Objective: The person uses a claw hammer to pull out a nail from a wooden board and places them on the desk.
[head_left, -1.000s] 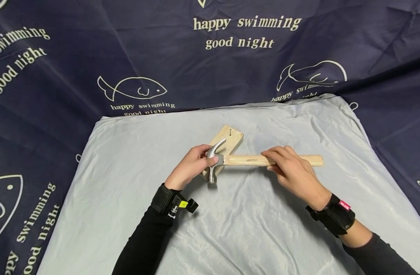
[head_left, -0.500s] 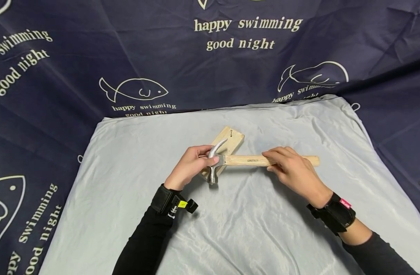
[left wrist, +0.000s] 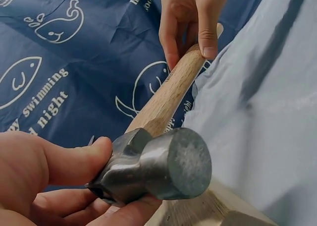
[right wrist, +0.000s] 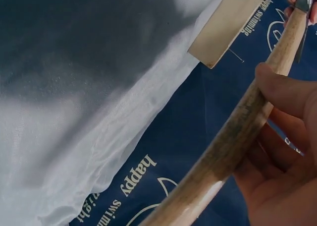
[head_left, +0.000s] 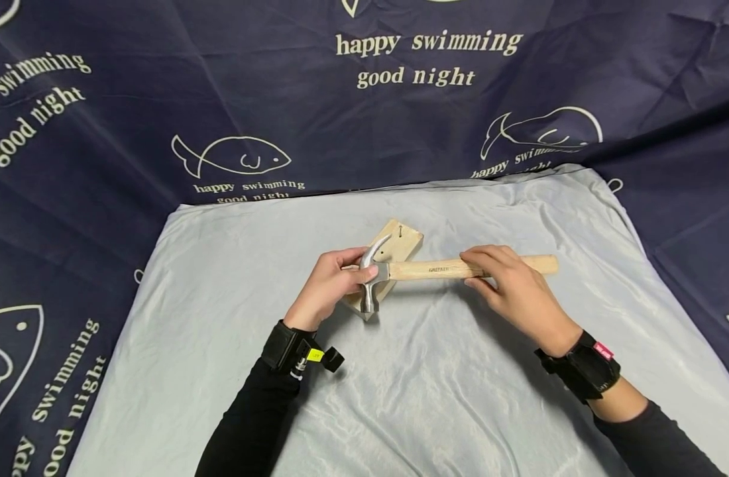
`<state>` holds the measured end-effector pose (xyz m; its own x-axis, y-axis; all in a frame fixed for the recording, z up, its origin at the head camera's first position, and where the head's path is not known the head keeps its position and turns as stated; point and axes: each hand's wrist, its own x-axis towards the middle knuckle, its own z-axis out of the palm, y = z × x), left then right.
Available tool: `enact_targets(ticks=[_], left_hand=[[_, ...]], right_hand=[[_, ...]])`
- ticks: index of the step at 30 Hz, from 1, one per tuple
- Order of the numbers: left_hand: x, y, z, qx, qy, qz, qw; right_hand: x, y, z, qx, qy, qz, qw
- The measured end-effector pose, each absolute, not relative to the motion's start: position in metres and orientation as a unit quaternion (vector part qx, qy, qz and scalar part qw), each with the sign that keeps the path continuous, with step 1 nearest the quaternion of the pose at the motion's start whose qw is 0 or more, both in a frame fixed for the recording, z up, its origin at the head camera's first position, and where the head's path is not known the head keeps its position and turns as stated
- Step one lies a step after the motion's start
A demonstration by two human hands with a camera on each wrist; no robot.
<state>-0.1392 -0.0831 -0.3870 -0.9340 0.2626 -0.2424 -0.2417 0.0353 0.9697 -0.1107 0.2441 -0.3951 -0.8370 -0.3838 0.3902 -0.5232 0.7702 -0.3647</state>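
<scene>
A claw hammer with a pale wooden handle (head_left: 421, 269) lies crosswise between both hands, raised above the table. My left hand (head_left: 329, 285) pinches its steel head (left wrist: 163, 164) between thumb and fingers; the striking face points toward me, the claw away. My right hand (head_left: 513, 285) holds the handle partway along, thumb on one side and fingers on the other in the right wrist view. Beneath the head rests a wooden block (head_left: 406, 242), partly hidden by the hammer and left hand. A nail (head_left: 400, 230) stands up from the block's far end, and a small dark spot (head_left: 382, 252) shows nearer the claw.
Light grey-blue cloth (head_left: 460, 397) covers the table, with wrinkles toward the front. Dark blue printed curtains (head_left: 376, 132) hang behind it and at both sides. Each wrist wears a black strap; the left one (head_left: 289, 348) carries a small camera.
The hammer's handle has risen slightly at the right hand's end, and the right hand has shifted a little on it. The head has moved slightly away from me, exposing the dark spot on the block.
</scene>
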Motion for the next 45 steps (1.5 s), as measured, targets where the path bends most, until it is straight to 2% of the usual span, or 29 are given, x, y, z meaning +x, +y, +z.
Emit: enact_targets(ticks=[6,9,16,24,34,38,45], left_hand=[[-0.140,-0.085,-0.385,-0.011,0.689,0.707,0.157],[-0.142,-0.087,-0.386,-0.019,0.686,0.713,0.144],[-0.142,-0.086,-0.383,-0.024,0.683,0.721,0.116],[-0.143,-0.080,-0.379,-0.034,0.678,0.732,0.052],[-0.141,-0.077,-0.376,-0.036,0.666,0.745,0.031],[-0.141,-0.076,-0.375,-0.033,0.660,0.750,0.028],[-0.137,-0.074,-0.374,-0.034,0.645,0.763,0.037]], right_hand=[[-0.111,0.245,-0.392,0.276,-0.898,0.274,0.206],[-0.110,0.247,-0.394,0.278,-0.892,0.287,0.211],[-0.109,0.254,-0.400,0.243,-0.904,0.305,0.174],[-0.114,0.250,-0.404,0.226,-0.910,0.324,0.127],[-0.123,0.247,-0.407,0.212,-0.912,0.342,0.086],[-0.127,0.243,-0.410,0.191,-0.902,0.386,0.041],[-0.136,0.229,-0.410,0.126,-0.810,0.566,-0.087]])
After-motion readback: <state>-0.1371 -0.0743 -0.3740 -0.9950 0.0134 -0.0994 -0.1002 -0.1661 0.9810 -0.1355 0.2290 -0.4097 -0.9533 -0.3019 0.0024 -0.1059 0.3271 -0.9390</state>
